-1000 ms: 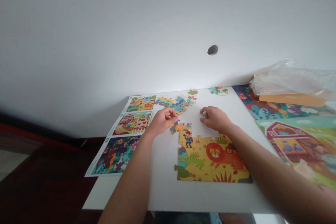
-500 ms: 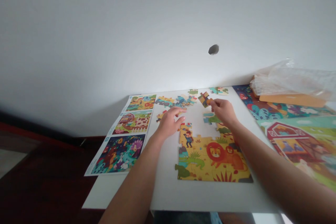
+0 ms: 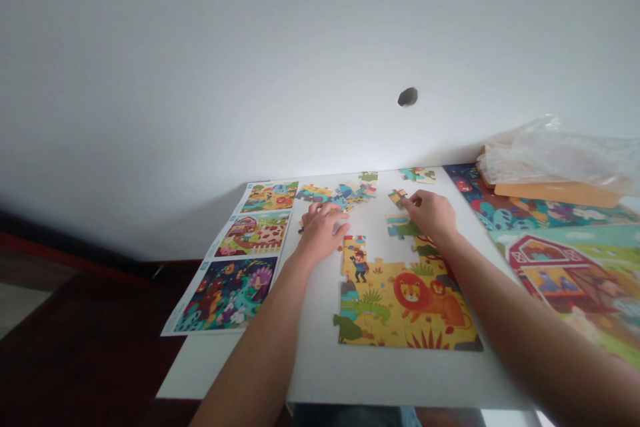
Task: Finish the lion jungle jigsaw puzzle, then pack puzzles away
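Note:
A partly built lion puzzle (image 3: 400,300) lies on the white table (image 3: 320,360). My left hand (image 3: 321,232) rests flat, fingers stretched, over loose pieces just left of the puzzle's top corner. My right hand (image 3: 431,213) pinches a small yellow puzzle piece (image 3: 398,197) above the puzzle's upper edge. A green-blue piece (image 3: 399,225) lies just below that hand. More loose pieces (image 3: 345,191) are heaped beyond my left hand.
Three picture cards (image 3: 250,247) lie in a row along the table's left edge. A large finished barn puzzle (image 3: 560,260) covers the right side. A clear plastic bag over a cardboard box (image 3: 555,173) sits at the back right. The wall stands close behind.
My right hand lifted off the table with a piece, swung it toward the far side, then lowered it. My left hand let go of its piece and moved onto the loose pieces.

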